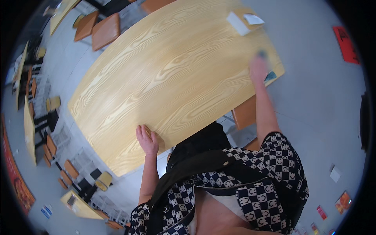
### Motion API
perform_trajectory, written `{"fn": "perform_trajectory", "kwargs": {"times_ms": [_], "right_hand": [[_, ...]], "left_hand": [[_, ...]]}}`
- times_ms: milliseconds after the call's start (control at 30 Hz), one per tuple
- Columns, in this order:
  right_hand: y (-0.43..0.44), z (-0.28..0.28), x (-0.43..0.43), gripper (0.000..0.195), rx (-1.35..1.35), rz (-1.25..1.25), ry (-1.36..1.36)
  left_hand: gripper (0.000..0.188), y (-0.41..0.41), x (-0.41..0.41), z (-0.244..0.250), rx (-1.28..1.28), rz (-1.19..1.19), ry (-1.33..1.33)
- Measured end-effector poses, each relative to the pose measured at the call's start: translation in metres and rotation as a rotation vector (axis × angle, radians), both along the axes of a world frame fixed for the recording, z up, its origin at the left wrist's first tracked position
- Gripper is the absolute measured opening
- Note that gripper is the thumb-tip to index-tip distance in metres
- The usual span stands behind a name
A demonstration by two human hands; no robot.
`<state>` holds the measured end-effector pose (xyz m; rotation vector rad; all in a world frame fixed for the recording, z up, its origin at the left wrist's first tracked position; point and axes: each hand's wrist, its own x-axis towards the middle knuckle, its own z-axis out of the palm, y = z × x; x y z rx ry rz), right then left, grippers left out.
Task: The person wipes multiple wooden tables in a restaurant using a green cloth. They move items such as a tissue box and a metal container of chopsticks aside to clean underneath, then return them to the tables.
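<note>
My left hand (147, 139) rests palm down on the wood-grain table (164, 73) close to its near edge, thumb apart from the fingers and nothing in its grip. At the table's right end is my right hand (258, 69), blurred, with the arm stretched out. A small dark green thing (262, 53) shows at its fingertips, too blurred to name, and blurred along with the hand. Beside the wrist a flat dark green patch (270, 76), possibly a cloth or pad, lies at the table corner; whether the two are one piece I cannot tell.
A tissue box (242, 21) with white paper showing stands at the table's far right. Brown padded stools (105, 31) line the far side; another brown seat (246, 112) is partly under the near edge. More tables (29, 129) and yellow bins (103, 180) stand to the left.
</note>
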<state>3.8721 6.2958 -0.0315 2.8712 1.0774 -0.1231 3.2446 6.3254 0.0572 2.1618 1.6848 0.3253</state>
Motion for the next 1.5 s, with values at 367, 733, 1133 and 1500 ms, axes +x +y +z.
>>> {"fn": "perform_trajectory", "kwargs": {"times_ms": [367,733,1133,1500], "right_hand": [[-0.022,0.072,-0.463,0.047,0.081,1.376,0.393],[0.117,0.062,-0.321,0.061,0.058,0.346,0.001],[0.041,0.082,-0.669,0.056,0.098,1.977,0.405],[0.062,0.094,-0.886,0.047,0.218,2.096,0.447]], "left_hand": [[0.054,-0.083,-0.147,0.019,0.0,0.347,0.044],[0.053,-0.315,-0.265,0.046,-0.387,0.926,0.276],[0.049,-0.42,-0.253,0.028,-0.958,1.253,-0.059],[0.045,-0.393,-0.514,-0.075,-0.777,1.258,-0.142]]}}
